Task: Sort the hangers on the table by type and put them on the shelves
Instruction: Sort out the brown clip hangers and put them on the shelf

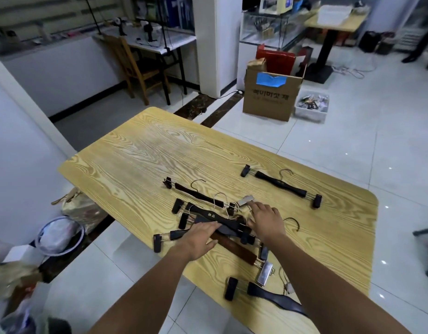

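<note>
A pile (232, 227) of black and brown clip hangers lies in the near half of a wooden table (140, 150). Their long bars mostly run from far left to near right, hooks toward the far right. The left hand (203, 237) rests flat on a black bar, fingers straight. The right hand (267, 221) covers the pile's right end, fingers stretched toward a metal clip (246, 200), gripping nothing. A lone hanger (280, 183) lies apart on the same slant. Another hanger (263, 294) lies by the near edge. The far half is open wood.
</note>
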